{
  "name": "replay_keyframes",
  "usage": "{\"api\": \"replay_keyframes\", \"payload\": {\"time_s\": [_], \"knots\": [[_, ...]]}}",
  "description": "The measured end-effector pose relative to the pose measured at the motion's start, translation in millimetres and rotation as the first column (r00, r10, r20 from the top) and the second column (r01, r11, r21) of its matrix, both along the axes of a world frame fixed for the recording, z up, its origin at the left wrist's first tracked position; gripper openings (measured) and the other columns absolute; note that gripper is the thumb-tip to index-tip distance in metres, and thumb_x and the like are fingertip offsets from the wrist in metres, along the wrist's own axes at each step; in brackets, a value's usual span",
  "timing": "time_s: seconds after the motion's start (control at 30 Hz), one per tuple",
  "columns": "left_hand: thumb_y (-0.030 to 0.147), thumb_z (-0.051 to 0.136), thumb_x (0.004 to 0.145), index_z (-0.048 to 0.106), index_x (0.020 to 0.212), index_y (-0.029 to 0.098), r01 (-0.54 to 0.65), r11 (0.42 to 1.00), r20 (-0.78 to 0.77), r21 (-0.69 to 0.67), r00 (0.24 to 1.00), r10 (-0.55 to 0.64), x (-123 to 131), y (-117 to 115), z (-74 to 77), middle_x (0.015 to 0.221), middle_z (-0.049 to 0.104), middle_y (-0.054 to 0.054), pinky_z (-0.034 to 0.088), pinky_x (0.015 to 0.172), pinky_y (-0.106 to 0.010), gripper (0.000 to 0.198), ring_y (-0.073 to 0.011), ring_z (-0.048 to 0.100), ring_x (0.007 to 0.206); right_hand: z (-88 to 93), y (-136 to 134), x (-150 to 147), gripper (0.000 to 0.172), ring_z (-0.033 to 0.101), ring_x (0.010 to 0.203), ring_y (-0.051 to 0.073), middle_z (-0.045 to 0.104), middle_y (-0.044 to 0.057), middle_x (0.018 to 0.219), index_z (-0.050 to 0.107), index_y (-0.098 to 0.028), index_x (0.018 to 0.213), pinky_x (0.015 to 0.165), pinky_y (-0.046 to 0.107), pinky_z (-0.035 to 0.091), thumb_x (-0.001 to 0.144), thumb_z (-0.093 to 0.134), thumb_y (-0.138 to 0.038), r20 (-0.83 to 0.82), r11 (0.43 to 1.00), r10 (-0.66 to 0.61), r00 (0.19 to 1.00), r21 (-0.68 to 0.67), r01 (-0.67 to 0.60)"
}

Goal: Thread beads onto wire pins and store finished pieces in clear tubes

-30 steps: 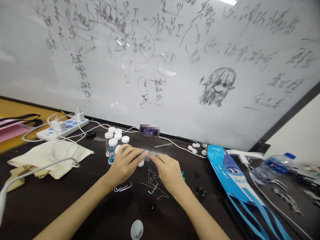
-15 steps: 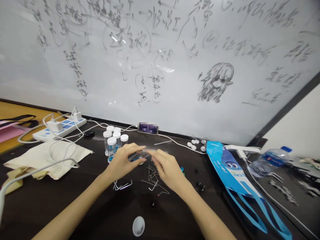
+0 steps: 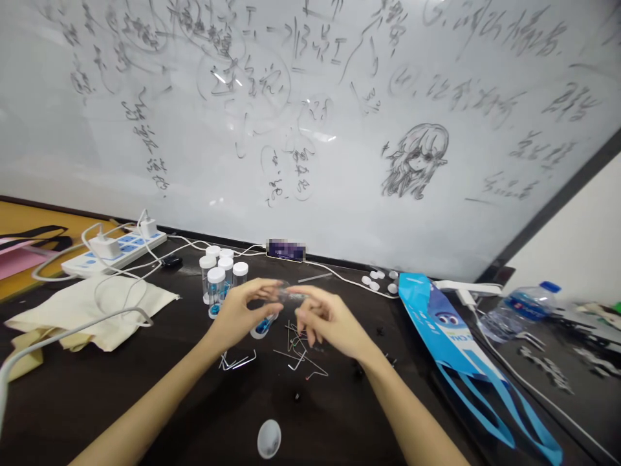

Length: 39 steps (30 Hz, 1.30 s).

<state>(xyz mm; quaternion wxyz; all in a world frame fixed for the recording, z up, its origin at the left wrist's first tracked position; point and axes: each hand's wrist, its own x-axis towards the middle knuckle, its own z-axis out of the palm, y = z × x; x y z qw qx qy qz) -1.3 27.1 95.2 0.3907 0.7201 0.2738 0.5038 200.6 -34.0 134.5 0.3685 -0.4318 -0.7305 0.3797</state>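
Note:
Above the table's middle, my left hand (image 3: 245, 309) has its thumb and fingers closed around a see-through plastic piece (image 3: 287, 292), blurred and hard to make out. My right hand (image 3: 332, 318) is beside it, index finger stretched toward the clear piece and the other fingers curled. Motion blur hides whether these hold anything. Just below my left thumb is a clear vial (image 3: 262, 327) with blue bits inside, partly covered by the hand. Thin bent metal wires (image 3: 297, 343) lie under my right hand. More L-shaped metal keys (image 3: 240, 360) rest below my left wrist.
Several white-capped vials (image 3: 216, 291) stand at left behind my hand. A white cap (image 3: 268, 439) lies in front, more caps (image 3: 373, 283) at the back. A blue bag (image 3: 436, 323) and a water bottle (image 3: 526, 307) are right; a cloth bag (image 3: 92, 310) and power strip (image 3: 116, 252) left.
My right hand's index finger has straightened and its other fingers have curled under. The vial with blue bits below my left thumb shows more. The view has shifted slightly.

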Motion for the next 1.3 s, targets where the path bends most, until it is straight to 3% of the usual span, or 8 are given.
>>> {"api": "replay_keyframes", "payload": {"time_s": [0.07, 0.13, 0.2, 0.37, 0.57, 0.83, 1.07, 1.3], "knots": [[0.023, 0.073, 0.077, 0.06, 0.12, 0.022, 0.01, 0.992, 0.142, -0.126, 0.99, 0.009, -4, 3, 3.0, 0.09, 0.07, -0.004, 0.057, 0.08, -0.038, 0.045, -0.0207, 0.068, 0.085, 10.9, 1, 11, 0.036, 0.056, 0.046, 0.009, 0.062, -0.003, 0.07, 0.053, -0.022, 0.129, 0.043, 0.019, 0.04, 0.095, 0.05, -0.032, 0.026, 0.986, -0.14, 0.99, 0.094, 0.137], [0.025, 0.071, 0.08, 0.056, 0.123, 0.022, 0.044, 0.978, 0.238, -0.203, 0.971, 0.006, -7, 5, 5.6, 0.088, 0.067, -0.002, 0.058, 0.078, -0.035, 0.046, -0.0188, 0.068, 0.082, 20.1, 2, 27, 0.032, 0.059, 0.052, 0.011, 0.064, -0.002, 0.073, 0.054, -0.023, 0.126, 0.055, 0.023, 0.047, 0.096, 0.049, -0.032, 0.253, 0.935, -0.332, 0.909, 0.215, 0.282], [0.026, 0.069, 0.082, 0.056, 0.122, 0.022, 0.09, 0.968, 0.279, -0.235, 0.96, -0.021, -10, 5, 7.3, 0.088, 0.066, -0.001, 0.059, 0.075, -0.033, 0.042, -0.0172, 0.067, 0.079, 25.2, 4, 45, 0.028, 0.065, 0.067, 0.014, 0.068, -0.001, 0.081, 0.057, -0.024, 0.122, 0.07, 0.027, 0.048, 0.096, 0.051, -0.034, 0.639, 0.892, -0.451, 0.623, 0.285, 0.352], [0.023, 0.075, 0.077, 0.061, 0.116, 0.02, 0.075, 0.961, 0.25, -0.265, 0.968, -0.007, -10, 4, 8.2, 0.085, 0.067, -0.001, 0.057, 0.077, -0.031, 0.042, -0.0167, 0.067, 0.08, 18.6, 15, 89, 0.012, 0.067, 0.081, 0.022, 0.069, 0.007, 0.084, 0.069, -0.014, 0.09, 0.074, 0.035, 0.051, 0.085, 0.07, -0.025, 0.855, 0.85, -0.392, 0.339, 0.196, 0.488], [0.022, 0.079, 0.072, 0.063, 0.115, 0.02, 0.022, 0.963, 0.266, -0.269, 0.962, 0.052, -14, 9, 8.8, 0.084, 0.069, -0.002, 0.054, 0.076, -0.028, 0.046, -0.0162, 0.066, 0.082, 10.4, 28, 123, 0.027, 0.064, 0.099, 0.021, 0.062, 0.009, 0.118, 0.059, -0.015, 0.118, 0.083, 0.041, 0.055, 0.095, 0.059, -0.029, 0.94, 0.787, -0.295, 0.171, 0.138, 0.602], [0.026, 0.08, 0.073, 0.064, 0.116, 0.021, -0.007, 0.966, 0.278, -0.258, 0.957, 0.081, -23, 10, 15.0, 0.085, 0.069, -0.003, 0.053, 0.077, -0.028, 0.046, -0.0177, 0.065, 0.085, -4.8, 41, 164, 0.029, 0.062, 0.103, 0.023, 0.06, 0.009, 0.121, 0.058, -0.016, 0.121, 0.086, 0.043, 0.053, 0.095, 0.058, -0.03, 0.927, 0.744, -0.355, 0.119, 0.203, 0.636], [0.026, 0.08, 0.073, 0.064, 0.115, 0.021, -0.015, 0.97, 0.295, -0.242, 0.951, 0.088, -29, 11, 21.0, 0.083, 0.068, -0.002, 0.051, 0.08, -0.028, 0.046, -0.0171, 0.064, 0.085, -27.3, 51, 180, 0.029, 0.063, 0.1, 0.022, 0.061, 0.009, 0.12, 0.058, -0.016, 0.12, 0.084, 0.042, 0.054, 0.095, 0.059, -0.03, 0.932, 0.761, -0.295, 0.211, 0.095, 0.641], [0.025, 0.08, 0.072, 0.065, 0.114, 0.02, -0.015, 0.97, 0.325, -0.241, 0.941, 0.095, -31, 13, 25.9, 0.081, 0.067, -0.001, 0.051, 0.079, -0.028, 0.045, -0.0172, 0.064, 0.084, -27.7, 53, 158, 0.028, 0.064, 0.099, 0.022, 0.061, 0.009, 0.118, 0.058, -0.015, 0.119, 0.084, 0.042, 0.054, 0.095, 0.059, -0.03, 0.886, 0.835, -0.334, 0.321, 0.12, 0.538]]}}
